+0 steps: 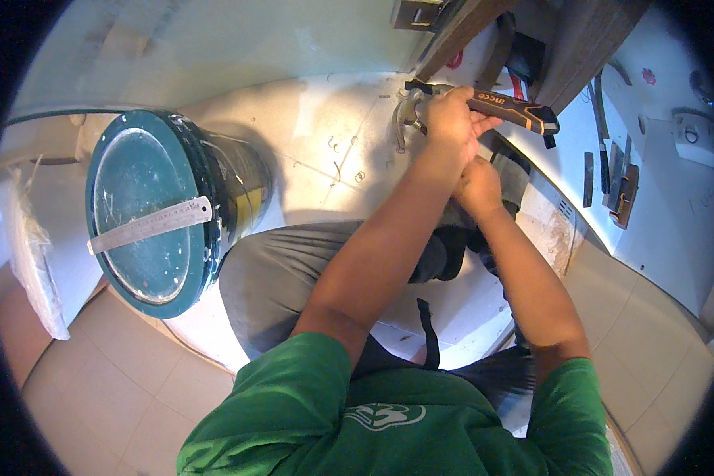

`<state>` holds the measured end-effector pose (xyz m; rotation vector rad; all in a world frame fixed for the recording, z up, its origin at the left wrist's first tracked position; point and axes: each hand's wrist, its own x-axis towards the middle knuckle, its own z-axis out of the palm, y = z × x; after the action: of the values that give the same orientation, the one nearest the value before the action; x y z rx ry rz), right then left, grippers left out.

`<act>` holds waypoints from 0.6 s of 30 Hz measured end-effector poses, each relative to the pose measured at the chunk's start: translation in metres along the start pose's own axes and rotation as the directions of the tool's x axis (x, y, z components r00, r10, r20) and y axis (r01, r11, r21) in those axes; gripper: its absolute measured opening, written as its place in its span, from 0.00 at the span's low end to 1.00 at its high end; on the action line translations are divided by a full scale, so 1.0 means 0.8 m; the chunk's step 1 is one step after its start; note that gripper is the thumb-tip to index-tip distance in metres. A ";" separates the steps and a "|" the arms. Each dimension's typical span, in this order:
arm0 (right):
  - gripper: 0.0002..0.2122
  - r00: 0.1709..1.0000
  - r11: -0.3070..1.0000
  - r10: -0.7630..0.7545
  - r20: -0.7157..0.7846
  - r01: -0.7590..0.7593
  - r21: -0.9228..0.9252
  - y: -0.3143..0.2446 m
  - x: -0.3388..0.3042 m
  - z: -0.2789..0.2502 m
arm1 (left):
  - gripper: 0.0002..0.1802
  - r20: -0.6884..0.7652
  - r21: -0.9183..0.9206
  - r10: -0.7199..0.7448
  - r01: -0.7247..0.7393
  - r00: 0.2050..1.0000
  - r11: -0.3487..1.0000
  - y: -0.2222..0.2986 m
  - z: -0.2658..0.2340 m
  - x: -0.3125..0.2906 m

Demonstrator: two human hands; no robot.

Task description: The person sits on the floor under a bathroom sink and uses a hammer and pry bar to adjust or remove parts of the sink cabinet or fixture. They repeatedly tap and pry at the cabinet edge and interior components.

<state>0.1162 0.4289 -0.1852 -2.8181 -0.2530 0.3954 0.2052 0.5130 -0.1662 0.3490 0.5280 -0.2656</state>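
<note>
One hammer (pixel 506 108), between one and two o'clock of view centre; left hand (pixel 452 125) has fingers clamped round it near the head. Right hand (pixel 480 186) at two o'clock, just below; cannot tell its fingers' state. Step judged: positioning the hammer; next move probably calls for steady wrists.

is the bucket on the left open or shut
Shut: a green lid covers the top of the bucket, and a metal ruler lies across the lid.

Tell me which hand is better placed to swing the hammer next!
Probably the left hand: it is gripping the hammer. The right hand is lower in the picture, and whether it holds anything is hidden.
</note>
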 end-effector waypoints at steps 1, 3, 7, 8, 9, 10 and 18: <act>0.14 0.999 0.999 0.034 -0.029 -0.034 0.029 0.003 0.000 0.004 | 0.10 0.005 0.006 -0.003 0.003 1.000 1.000 -0.001 0.001 0.000; 0.14 0.999 0.999 0.023 -0.047 -0.021 0.033 0.001 -0.001 0.005 | 0.10 0.012 0.010 0.000 0.000 1.000 1.000 0.000 -0.001 0.000; 0.13 0.996 0.996 0.001 -0.087 0.006 0.087 0.001 -0.003 0.008 | 0.10 -0.004 0.005 0.004 -0.004 1.000 1.000 0.000 -0.002 0.002; 0.13 0.992 0.990 0.039 -0.116 -0.023 0.142 0.005 -0.002 0.012 | 0.10 -0.015 0.004 -0.001 0.001 1.000 1.000 -0.001 -0.001 0.002; 0.13 0.995 0.993 0.039 -0.095 -0.028 0.111 0.004 -0.003 0.010 | 0.10 -0.006 0.001 0.000 0.000 1.000 1.000 -0.001 -0.001 0.003; 0.13 0.997 0.996 0.039 -0.074 -0.034 0.080 0.002 -0.004 0.008 | 0.10 0.004 -0.002 0.001 -0.001 1.000 1.000 -0.002 -0.001 0.002; 0.12 0.989 0.992 0.011 -0.144 0.007 0.123 0.000 -0.012 0.003 | 0.10 -0.006 0.034 -0.007 0.007 1.000 0.999 -0.001 0.000 0.000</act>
<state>0.1062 0.4271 -0.1848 -2.7090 -0.1885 0.1980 0.2050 0.5124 -0.1665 0.3811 0.5308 -0.2807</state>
